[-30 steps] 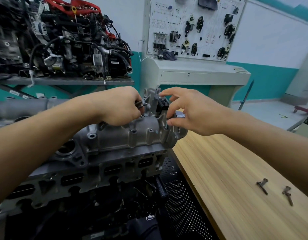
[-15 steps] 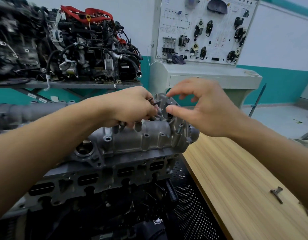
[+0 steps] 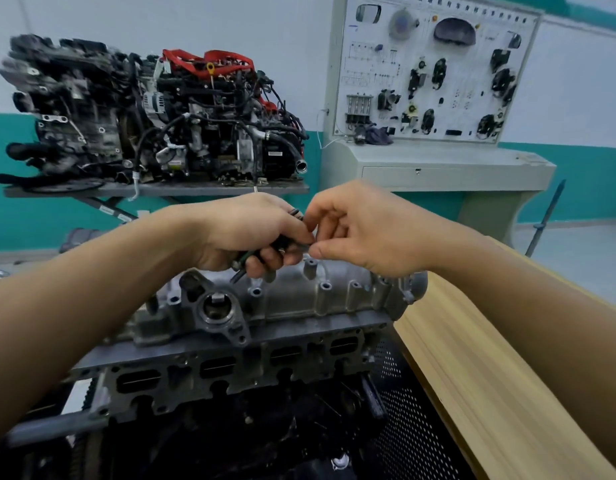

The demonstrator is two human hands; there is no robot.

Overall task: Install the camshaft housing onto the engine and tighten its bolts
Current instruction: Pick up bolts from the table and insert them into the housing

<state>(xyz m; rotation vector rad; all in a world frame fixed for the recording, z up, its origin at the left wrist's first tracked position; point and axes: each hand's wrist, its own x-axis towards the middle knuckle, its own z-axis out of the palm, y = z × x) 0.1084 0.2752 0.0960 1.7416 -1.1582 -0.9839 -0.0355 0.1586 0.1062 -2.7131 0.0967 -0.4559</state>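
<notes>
The silver camshaft housing (image 3: 299,299) lies on top of the grey cylinder head (image 3: 237,368) of the engine in front of me. Just above its back edge my left hand (image 3: 244,233) grips a bundle of dark bolts (image 3: 245,259); their ends stick out above and below the fist. My right hand (image 3: 362,230) meets the left one, with thumb and fingers pinching one bolt from that bundle. The pinched bolt is mostly hidden between the fingers.
A wooden table (image 3: 507,393) runs along the right of the engine. A second, dressed engine (image 3: 154,116) sits on a grey shelf behind. At the back right stands a white training board (image 3: 434,71) on a grey console. Black perforated mesh (image 3: 414,427) sits below the head.
The view has tilted up and shifted, so the table's loose bolts are out of frame. My right hand moved left from the housing's end to the bolts held in my left hand.
</notes>
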